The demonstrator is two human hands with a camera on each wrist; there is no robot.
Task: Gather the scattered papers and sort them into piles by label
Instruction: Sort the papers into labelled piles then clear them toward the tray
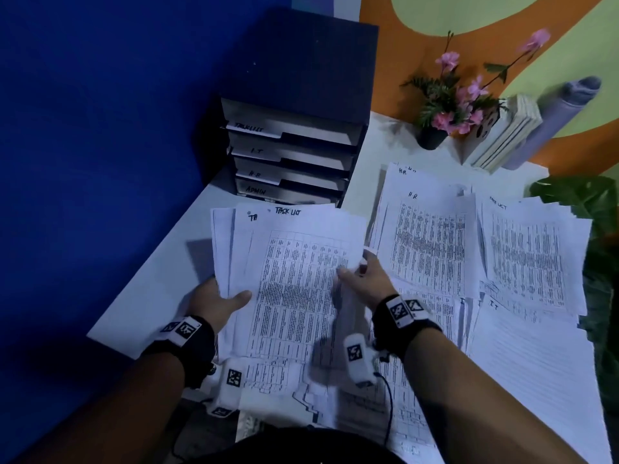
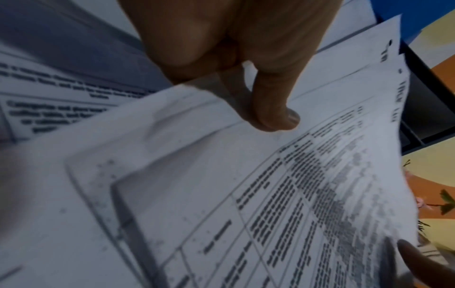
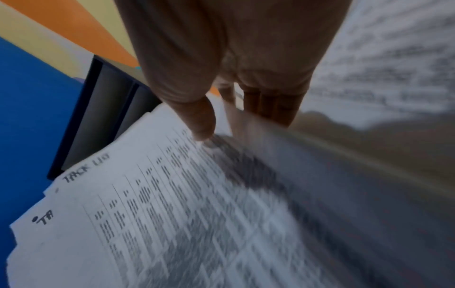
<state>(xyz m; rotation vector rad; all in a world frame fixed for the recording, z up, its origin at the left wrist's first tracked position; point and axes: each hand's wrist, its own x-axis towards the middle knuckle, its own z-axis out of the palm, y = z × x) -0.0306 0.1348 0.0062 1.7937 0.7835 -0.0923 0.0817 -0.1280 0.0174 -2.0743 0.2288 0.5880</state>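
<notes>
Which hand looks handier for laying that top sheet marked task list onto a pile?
Probably the right hand: it pinches the right edge of the top white printed sheet, nearest the paper piles on the white table. The left hand grips the remaining bundle.

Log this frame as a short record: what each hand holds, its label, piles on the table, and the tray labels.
left hand: grips the held sheaf at its left edge
right hand: pinches its right edge
top label: TASK LIST
table piles: H.R pile; TASK LIST pile; I.T sheets
tray organizer labels: TASK LIST, I.T, H.R, ADMIN
</notes>
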